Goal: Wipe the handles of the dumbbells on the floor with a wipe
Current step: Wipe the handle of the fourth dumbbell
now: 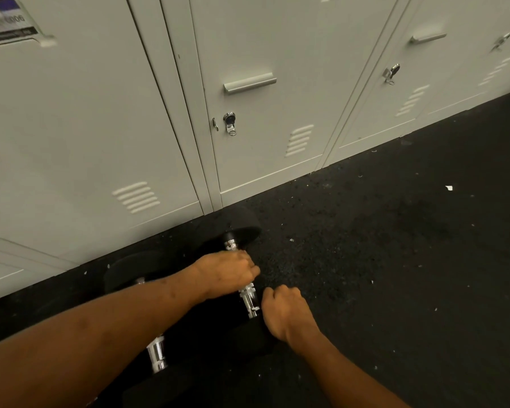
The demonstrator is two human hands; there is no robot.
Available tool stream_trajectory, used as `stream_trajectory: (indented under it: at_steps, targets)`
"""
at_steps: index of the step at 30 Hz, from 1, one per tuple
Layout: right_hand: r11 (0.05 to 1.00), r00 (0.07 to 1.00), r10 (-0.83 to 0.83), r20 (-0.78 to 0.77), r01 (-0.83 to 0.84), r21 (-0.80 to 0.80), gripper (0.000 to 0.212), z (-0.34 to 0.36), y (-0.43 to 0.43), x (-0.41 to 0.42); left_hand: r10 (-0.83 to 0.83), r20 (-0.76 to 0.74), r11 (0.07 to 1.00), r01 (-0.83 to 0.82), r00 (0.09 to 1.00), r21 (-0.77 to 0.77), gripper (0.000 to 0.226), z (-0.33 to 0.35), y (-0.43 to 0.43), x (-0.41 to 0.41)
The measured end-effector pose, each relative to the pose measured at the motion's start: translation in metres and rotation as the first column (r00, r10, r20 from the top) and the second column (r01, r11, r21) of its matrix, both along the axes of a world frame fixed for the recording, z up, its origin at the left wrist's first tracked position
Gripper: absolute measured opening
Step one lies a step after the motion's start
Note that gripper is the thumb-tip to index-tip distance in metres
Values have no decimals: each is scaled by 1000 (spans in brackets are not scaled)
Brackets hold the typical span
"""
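Two dumbbells (242,229) lie on our black, speckled floor (395,245), littered with white scraps, against grey lockers (262,39). Our left hand (227,273) curls round the right one's chrome handle (249,298). Our right hand (286,315) is fisted beside it; whether it holds anything, we cannot tell.

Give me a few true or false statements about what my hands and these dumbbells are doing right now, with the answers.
1. The left hand grips a chrome dumbbell handle. True.
2. The dumbbells lie on a wooden bench. False: they lie on the black floor.
3. Two dumbbells are in view. True: a second handle shows beside the left forearm.
4. The locker doors stand open. False: the lockers are shut.
5. The right hand holds a locker handle. False: it is curled low beside the gripped dumbbell's near end.
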State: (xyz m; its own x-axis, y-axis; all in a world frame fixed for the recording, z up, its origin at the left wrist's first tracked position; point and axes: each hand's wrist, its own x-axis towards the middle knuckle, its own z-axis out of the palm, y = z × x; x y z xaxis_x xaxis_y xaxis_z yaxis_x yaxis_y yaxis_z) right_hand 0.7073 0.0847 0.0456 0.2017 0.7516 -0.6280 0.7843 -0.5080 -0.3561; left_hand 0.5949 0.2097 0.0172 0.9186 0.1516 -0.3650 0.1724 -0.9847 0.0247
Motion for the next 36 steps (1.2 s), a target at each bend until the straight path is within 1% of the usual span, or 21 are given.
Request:
stream_trajectory:
  at_steps: [3,4,7,8,11,13,16,19,21,25,27,29,31,32,35,36]
  targets:
    - [1000,1000,-28,-12,28,1,38,-4,1,-2,-29,27,1000,29,999,5,24,-10,-24,-3]
    - [998,997,-69,-36,69,5,40,-4,0,-1,-21,25,1000,22,999,-9,24,-12,-30,-4]
    - [984,981,-169,-95,174,47,40,-5,-4,-3,-26,-47,998,23,999,-58,31,-8,-43,-4]
    - [981,981,-173,-90,179,69,39,-6,-5,-3,-34,-66,998,30,997,-62,33,-3,-43,-4]
    - [970,969,-221,-108,230,77,49,-8,-6,-4,-130,-73,990,125,989,-70,39,11,-38,-5]
    - [959,957,-264,-122,274,77,57,-11,-5,-4,-194,-47,980,191,980,-60,38,17,-34,-5]
    - [956,953,-270,-138,282,75,60,-10,-5,-4,-257,-7,966,257,966,-2,32,20,-26,-2]
    - [957,951,-267,-154,281,75,61,-10,-4,-3,-219,-68,975,220,973,15,30,16,-8,5]
    - [955,949,-273,-161,287,71,55,-8,-4,-4,-166,-116,985,169,979,16,30,13,4,9]
    - [948,936,-292,-197,311,71,49,-6,-4,-4,-99,-246,988,126,964,94,33,14,23,18]
    - [953,943,-276,-187,294,75,49,-5,-4,-4,-65,-268,988,99,961,116,35,16,24,21]
    - [950,939,-286,-191,304,72,50,-7,-4,-3,-36,-243,990,67,969,123,35,14,21,19]
    - [949,937,-292,-190,309,68,50,-8,-4,-2,21,-205,997,-4,979,82,37,11,16,13]
    - [951,941,-285,-182,301,67,50,-9,-4,-2,20,-182,998,-10,983,56,36,12,12,9]
    - [958,949,-265,-168,279,62,51,-11,-4,-3,-97,-89,994,100,991,39,26,10,-9,1]
    - [960,952,-260,-162,273,65,51,-12,-5,-3,-96,-80,995,99,992,28,23,10,-19,0]
